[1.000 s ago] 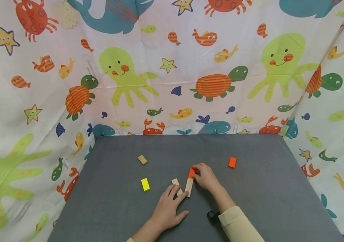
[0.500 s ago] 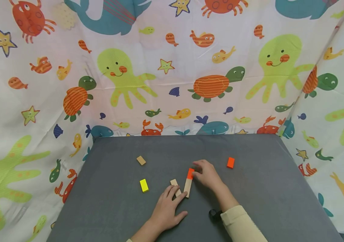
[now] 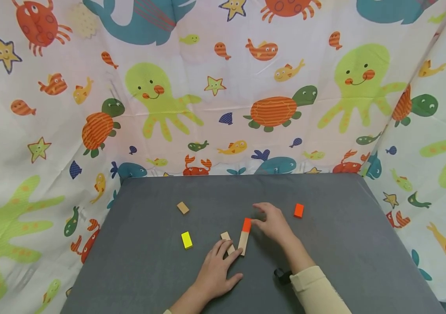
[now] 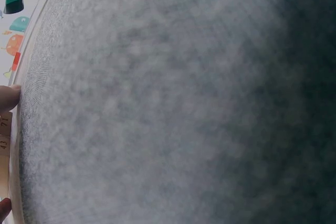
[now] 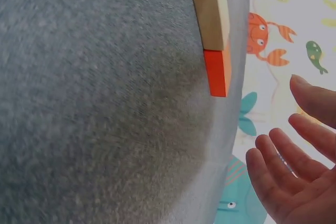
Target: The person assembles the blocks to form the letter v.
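Note:
My left hand (image 3: 216, 268) rests with outstretched fingers on a plain wooden block (image 3: 225, 236). Its index fingertip touches the near end of a second wooden piece (image 3: 243, 243) just to the right. At that piece's far end an orange block (image 3: 247, 225) sits in line, end to end. Dark digits mark wooden blocks (image 4: 4, 142) between the thumb and a finger in the left wrist view. My right hand (image 3: 275, 223) hovers right of the orange block, fingers spread and holding nothing. The right wrist view has the open right hand (image 5: 296, 166) apart from the orange block (image 5: 217, 74).
On the grey table (image 3: 144, 270) lie a yellow block (image 3: 186, 240) and a small wooden block (image 3: 183, 208) to the left. Another orange block (image 3: 299, 210) lies at the right. A curtain with sea animals (image 3: 223, 87) hangs behind the table.
My right hand has let go of the orange block, spread its fingers and drawn back to the right. The left hand has stayed on the wooden blocks.

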Demonstrator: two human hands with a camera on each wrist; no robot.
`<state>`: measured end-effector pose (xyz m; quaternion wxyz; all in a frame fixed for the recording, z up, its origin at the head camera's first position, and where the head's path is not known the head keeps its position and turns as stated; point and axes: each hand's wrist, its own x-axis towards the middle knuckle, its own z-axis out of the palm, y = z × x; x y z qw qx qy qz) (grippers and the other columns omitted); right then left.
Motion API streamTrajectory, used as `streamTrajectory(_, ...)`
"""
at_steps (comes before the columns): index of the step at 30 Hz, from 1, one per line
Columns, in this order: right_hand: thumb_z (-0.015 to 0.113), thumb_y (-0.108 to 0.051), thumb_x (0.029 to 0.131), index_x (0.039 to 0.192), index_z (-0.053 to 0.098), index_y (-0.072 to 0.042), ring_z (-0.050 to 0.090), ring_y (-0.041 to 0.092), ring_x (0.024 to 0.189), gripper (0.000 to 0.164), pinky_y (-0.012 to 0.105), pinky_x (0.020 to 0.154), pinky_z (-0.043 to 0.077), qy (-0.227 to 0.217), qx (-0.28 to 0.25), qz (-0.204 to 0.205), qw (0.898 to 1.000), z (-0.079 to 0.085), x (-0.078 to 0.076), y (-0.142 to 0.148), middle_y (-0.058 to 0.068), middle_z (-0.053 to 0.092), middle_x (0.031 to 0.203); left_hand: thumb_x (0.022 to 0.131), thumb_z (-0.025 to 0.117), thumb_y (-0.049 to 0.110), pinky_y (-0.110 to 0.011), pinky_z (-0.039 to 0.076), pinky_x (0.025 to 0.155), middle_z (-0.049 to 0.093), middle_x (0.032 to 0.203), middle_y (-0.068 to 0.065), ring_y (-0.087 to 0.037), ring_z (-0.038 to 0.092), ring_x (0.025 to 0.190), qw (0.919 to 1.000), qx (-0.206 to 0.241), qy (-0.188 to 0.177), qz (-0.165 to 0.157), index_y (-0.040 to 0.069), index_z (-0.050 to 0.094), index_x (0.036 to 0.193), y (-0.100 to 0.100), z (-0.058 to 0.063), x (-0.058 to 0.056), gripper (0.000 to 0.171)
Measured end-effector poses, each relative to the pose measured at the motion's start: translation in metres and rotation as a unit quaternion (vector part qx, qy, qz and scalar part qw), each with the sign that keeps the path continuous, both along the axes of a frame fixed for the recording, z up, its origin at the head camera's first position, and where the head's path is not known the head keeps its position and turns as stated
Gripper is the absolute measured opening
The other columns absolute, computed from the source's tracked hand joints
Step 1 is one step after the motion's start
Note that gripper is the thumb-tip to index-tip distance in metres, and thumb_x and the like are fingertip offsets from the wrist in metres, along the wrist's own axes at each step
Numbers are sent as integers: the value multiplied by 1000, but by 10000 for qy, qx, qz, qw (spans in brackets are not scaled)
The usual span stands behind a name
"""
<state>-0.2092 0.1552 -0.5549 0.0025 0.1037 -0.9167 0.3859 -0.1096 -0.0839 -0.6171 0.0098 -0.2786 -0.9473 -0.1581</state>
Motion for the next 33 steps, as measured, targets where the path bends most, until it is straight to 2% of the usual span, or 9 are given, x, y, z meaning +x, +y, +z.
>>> streamTrajectory(7,82,-20,85,137,62,-7,64,34,116,57,51,92,55,-52,2,-116,9999,2,-2,9,15,61,137,91,62,63,-55,43,107,36,157,-1,-26,31,145,9999,-106,-97,31,38,44,152,1,1,0,68)
streamTrajectory(17,79,-26,88,142,58,-10,63,36,117,59,53,91,55,-190,-114,-346,9992,-4,-4,31,14,59,139,91,63,63,-54,44,105,36,157,0,-25,30,146,9998,-140,-100,57,38,45,151,2,2,-1,68)
streamTrajectory(24,78,-23,90,144,55,-8,63,41,114,61,54,90,55,-226,-89,-472,9986,-3,-2,48,20,55,141,91,62,63,-54,45,104,36,157,-1,-25,31,145,9999,-74,-94,-7,38,45,151,3,0,-1,68)
streamTrajectory(33,78,-22,90,144,55,-6,60,41,120,61,53,92,55,-285,-154,-459,9984,-4,-1,56,21,55,141,91,62,64,-54,45,103,37,156,0,-25,32,144,9999,-69,-80,12,39,45,151,2,0,-2,68)
